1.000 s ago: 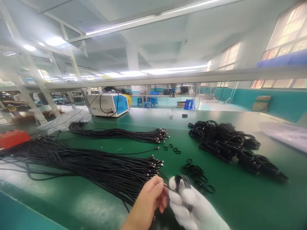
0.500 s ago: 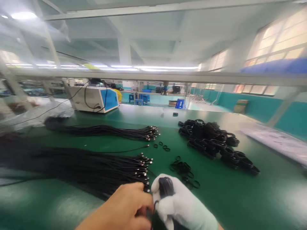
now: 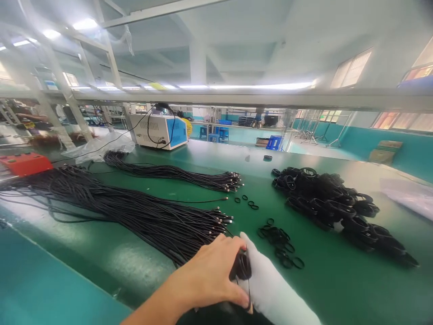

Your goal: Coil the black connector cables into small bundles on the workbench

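A black cable coil [image 3: 244, 266] sits between my two hands near the bottom centre. My bare left hand [image 3: 208, 275] curls its fingers and thumb around the near side of it. My right hand [image 3: 270, 282], in a white glove, grips the coil from the right; most of its fingers are hidden. Just ahead of the left hand end the connectors of a thick bundle of straight black cables [image 3: 135, 207]. Close to the glove lies a small heap of black rings [image 3: 277, 239], with several loose rings [image 3: 251, 204] farther up.
Coiled black cables form a large pile [image 3: 318, 194] on the right of the green table [image 3: 209, 153]. A second cable bundle [image 3: 176, 175] lies farther back. Behind it stand a white and blue machine [image 3: 158, 131] and clear plastic [image 3: 104, 146]. A red box [image 3: 25, 164] is at left.
The view has swung left, bringing the red box into sight. My left hand has moved from beside the glove onto the coil, covering part of it.
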Tool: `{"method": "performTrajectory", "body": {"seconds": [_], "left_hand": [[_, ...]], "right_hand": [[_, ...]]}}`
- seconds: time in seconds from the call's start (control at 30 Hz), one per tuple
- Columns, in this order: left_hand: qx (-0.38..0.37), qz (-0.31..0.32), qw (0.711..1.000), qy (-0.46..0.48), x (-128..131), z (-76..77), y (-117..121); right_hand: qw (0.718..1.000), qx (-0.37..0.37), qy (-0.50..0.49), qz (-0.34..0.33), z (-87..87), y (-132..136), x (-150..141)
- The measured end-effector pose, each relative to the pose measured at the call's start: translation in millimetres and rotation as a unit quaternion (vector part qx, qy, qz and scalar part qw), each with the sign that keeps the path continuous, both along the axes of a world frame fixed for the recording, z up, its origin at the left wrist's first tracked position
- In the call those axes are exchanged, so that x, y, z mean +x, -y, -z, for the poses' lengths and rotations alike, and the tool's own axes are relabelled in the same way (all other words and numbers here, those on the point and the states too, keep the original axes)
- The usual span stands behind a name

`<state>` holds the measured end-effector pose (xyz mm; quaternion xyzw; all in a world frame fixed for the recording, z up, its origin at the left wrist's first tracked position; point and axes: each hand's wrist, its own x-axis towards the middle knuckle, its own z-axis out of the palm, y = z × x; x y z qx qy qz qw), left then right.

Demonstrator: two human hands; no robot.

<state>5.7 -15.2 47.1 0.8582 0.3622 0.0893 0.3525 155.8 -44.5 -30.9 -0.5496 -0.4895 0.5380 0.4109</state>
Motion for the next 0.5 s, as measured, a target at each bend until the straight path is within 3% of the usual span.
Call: {"method": "performTrajectory", "body": {"seconds": [0.13, 0.23, 0.33, 0.37, 0.43, 0.5], "left_hand": [[0.077, 0.034, 0.993, -0.083, 5, -1.9, -9], [-0.023, 0.08, 0.992, -0.094, 2, -6.5, -28], [-0.133, 0.074, 0.988, -0.033, -2, -4.8, -39], [-0.133, 0.062, 0.989, -0.017, -2, -1.7, -39], [-0.114, 0.047, 0.992, -0.012, -3, 6.3, -33], [-0.14, 0.039, 0.989, -0.016, -5, 12.3, -25]], "right_hand": [[0.995, 0.021, 0.093, 0.03, -8.5, 6, -4], [0.977, 0.079, 0.196, 0.037, -25.0, 11, -5], [0.956, 0.148, 0.243, 0.065, -40.9, 14, -3], [0.965, 0.151, 0.209, 0.053, -44.5, 15, -1], [0.992, 0.113, 0.045, -0.024, -48.0, 19, 6], [0.978, 0.051, -0.167, -0.112, -47.5, 23, 13]]}}
